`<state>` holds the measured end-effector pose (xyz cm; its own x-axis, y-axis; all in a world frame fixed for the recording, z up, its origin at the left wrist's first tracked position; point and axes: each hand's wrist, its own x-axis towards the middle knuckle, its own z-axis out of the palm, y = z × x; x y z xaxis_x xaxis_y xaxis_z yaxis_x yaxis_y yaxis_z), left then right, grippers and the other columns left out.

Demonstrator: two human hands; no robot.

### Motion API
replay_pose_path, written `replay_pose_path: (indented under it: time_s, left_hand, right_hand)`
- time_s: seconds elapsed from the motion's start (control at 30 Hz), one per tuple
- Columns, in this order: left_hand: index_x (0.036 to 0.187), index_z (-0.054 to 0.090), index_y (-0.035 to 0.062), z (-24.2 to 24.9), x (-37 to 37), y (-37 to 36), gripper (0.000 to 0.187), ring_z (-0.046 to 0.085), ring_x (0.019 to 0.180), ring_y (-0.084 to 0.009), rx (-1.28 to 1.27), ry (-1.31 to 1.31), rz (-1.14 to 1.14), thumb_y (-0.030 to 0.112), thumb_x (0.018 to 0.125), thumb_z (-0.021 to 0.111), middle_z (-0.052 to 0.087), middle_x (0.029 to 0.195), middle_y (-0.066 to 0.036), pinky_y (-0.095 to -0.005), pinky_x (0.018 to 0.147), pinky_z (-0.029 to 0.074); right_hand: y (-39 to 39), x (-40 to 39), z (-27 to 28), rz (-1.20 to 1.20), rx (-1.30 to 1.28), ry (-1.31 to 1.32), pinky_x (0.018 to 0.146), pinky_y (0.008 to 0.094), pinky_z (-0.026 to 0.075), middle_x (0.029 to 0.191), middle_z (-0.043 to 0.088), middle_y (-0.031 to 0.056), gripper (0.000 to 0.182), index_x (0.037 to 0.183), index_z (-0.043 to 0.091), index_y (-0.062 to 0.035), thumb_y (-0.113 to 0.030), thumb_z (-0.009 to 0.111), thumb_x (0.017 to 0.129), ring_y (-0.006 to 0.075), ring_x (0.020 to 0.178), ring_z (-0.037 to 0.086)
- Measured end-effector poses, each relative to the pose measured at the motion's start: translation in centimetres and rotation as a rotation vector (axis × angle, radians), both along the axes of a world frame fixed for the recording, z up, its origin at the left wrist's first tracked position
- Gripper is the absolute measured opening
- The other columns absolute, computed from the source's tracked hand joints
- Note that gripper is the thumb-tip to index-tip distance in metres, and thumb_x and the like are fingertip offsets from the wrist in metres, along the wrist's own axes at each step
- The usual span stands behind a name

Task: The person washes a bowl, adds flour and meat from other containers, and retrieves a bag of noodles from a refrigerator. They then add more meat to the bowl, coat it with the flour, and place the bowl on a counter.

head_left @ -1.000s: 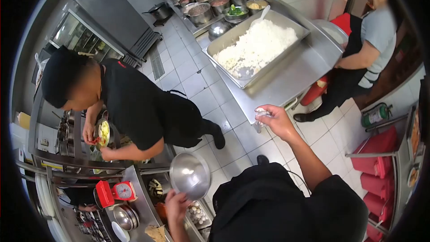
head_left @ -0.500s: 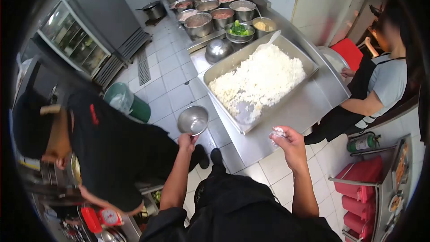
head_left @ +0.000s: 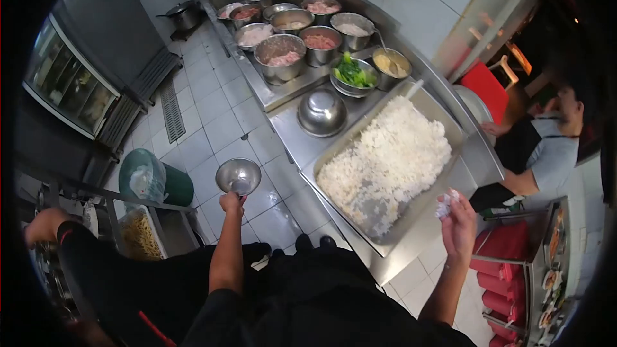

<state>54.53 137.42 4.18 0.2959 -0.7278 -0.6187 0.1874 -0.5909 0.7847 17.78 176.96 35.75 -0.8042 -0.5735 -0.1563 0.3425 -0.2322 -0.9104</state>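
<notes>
My left hand (head_left: pixel 233 202) grips the near rim of a shiny steel bowl (head_left: pixel 238 177), held out over the floor tiles. Little shows inside the bowl. My right hand (head_left: pixel 457 226) is raised beside the near right edge of a large steel tray (head_left: pixel 384 249), its fingers curled together around a small white clump of rice (head_left: pixel 448 203) at the tips. White rice (head_left: pixel 402 148) is heaped across the tray and thins out toward its near end. A spoon or paddle handle (head_left: pixel 415 88) sticks up at the tray's far corner.
An upturned steel bowl (head_left: pixel 322 110), a bowl of green vegetables (head_left: pixel 353 74) and several pots of meat (head_left: pixel 281 58) stand on the counter. A green bin (head_left: pixel 173 183) is at left. One co-worker (head_left: pixel 543 148) stands at right, another's black sleeve (head_left: pixel 96 257) is close left.
My view has turned, so the tray sits further right and lower. The left co-worker has bent or moved lower. Both my hands keep their hold.
</notes>
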Motion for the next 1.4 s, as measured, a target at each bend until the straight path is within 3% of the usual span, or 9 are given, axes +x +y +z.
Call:
replay_pose_path:
  time_s: [0.23, 0.33, 0.47, 0.6, 0.67, 0.87, 1.0, 1.1, 1.4]
  left_hand:
    - [0.109, 0.041, -0.0034, 1.1, 8.0, -3.7, 0.031, 0.06, 0.085, -0.0307, -0.109, -0.07, 0.204, -0.003, 0.078, 0.044, 0.049, 0.109, -0.022, -0.0437, 0.062, 0.06]
    - [0.111, 0.04, -0.0028, 1.7, 11.8, -4.2, 0.032, 0.058, 0.093, -0.033, -0.032, -0.145, 0.338, -0.002, 0.079, 0.046, 0.051, 0.107, -0.02, -0.0471, 0.064, 0.059]
    - [0.106, 0.044, -0.0027, 2.2, 16.2, -4.1, 0.028, 0.058, 0.092, -0.0326, -0.115, -0.008, 0.506, -0.006, 0.078, 0.047, 0.052, 0.105, -0.02, -0.0461, 0.064, 0.06]
    - [0.103, 0.045, -0.0043, -1.9, 21.0, -7.7, 0.025, 0.061, 0.084, -0.0316, -0.062, 0.029, 0.527, -0.011, 0.078, 0.047, 0.052, 0.105, -0.022, -0.0444, 0.064, 0.06]
    - [0.102, 0.045, -0.0053, -2.7, 22.7, -9.6, 0.024, 0.061, 0.081, -0.0316, 0.002, 0.011, 0.529, -0.012, 0.079, 0.048, 0.052, 0.105, -0.023, -0.0441, 0.064, 0.061]
    - [0.096, 0.043, -0.0034, -1.0, 24.5, -20.7, 0.019, 0.062, 0.077, -0.0309, -0.047, 0.099, 0.523, -0.012, 0.079, 0.048, 0.054, 0.097, -0.021, -0.0431, 0.063, 0.062]
    - [0.09, 0.041, 0.0013, 4.7, 23.0, -30.5, 0.018, 0.061, 0.072, -0.0257, -0.17, 0.1, 0.398, -0.009, 0.08, 0.052, 0.055, 0.091, -0.015, -0.0392, 0.061, 0.061]
    - [0.086, 0.04, 0.0065, 8.6, 20.7, -38.9, 0.021, 0.06, 0.07, -0.0196, -0.284, 0.107, 0.35, -0.007, 0.081, 0.055, 0.055, 0.084, -0.009, -0.0341, 0.06, 0.059]
    - [0.081, 0.038, 0.0083, 15.3, 13.5, -61.0, 0.024, 0.059, 0.071, -0.02, -0.44, 0.189, 0.237, -0.005, 0.083, 0.058, 0.054, 0.084, -0.009, -0.0353, 0.069, 0.059]
  right_hand:
    - [-8.8, -6.6, -1.0, 0.068, 0.066, 0.077, 0.079, 0.0263, 0.049, 0.101, 0.064, 0.0118, 0.034, 0.122, 0.052, 0.0068, -0.007, 0.058, 0.091, 0.0161, 0.089, 0.062]
    - [-17.6, -8.7, -0.6, 0.234, 0.083, 0.153, 0.081, 0.0279, 0.049, 0.102, 0.063, 0.013, 0.037, 0.124, 0.05, 0.0075, -0.008, 0.057, 0.091, 0.0173, 0.093, 0.062]
    - [-30.7, -8.0, 1.1, 0.428, 0.066, 0.194, 0.086, 0.0305, 0.048, 0.107, 0.062, 0.016, 0.036, 0.124, 0.05, 0.008, -0.011, 0.055, 0.093, 0.02, 0.1, 0.061]
    - [-44.4, -4.8, 2.2, 0.748, -0.176, -0.333, 0.094, 0.0382, 0.047, 0.114, 0.06, 0.0199, 0.039, 0.122, 0.049, 0.0076, -0.023, 0.049, 0.097, 0.0268, 0.106, 0.059]
    - [-51.3, -2.5, 1.8, 0.801, -0.231, -0.387, 0.096, 0.0424, 0.047, 0.116, 0.06, 0.0218, 0.041, 0.122, 0.049, 0.0069, -0.026, 0.047, 0.098, 0.03, 0.109, 0.059]
    - [-66.4, 3.0, -0.2, 0.829, -0.265, -0.529, 0.095, 0.045, 0.048, 0.12, 0.058, 0.0231, 0.039, 0.119, 0.051, 0.006, -0.027, 0.044, 0.099, 0.0329, 0.11, 0.059]
    - [-71.3, 4.8, -0.2, 0.693, -0.221, -0.417, 0.096, 0.0431, 0.047, 0.118, 0.06, 0.0225, 0.036, 0.12, 0.05, 0.0064, -0.022, 0.044, 0.099, 0.0318, 0.111, 0.058]
    - [-75.0, 3.7, 0.0, 0.63, -0.198, -0.338, 0.098, 0.0424, 0.046, 0.117, 0.06, 0.0213, 0.033, 0.12, 0.051, 0.0058, -0.019, 0.044, 0.099, 0.0295, 0.11, 0.059]
    - [-90.9, -5.4, -0.2, 0.453, -0.207, -0.073, 0.082, 0.0343, 0.053, 0.112, 0.063, 0.0193, 0.031, 0.124, 0.049, 0.0039, -0.011, 0.042, 0.097, 0.0247, 0.093, 0.065]
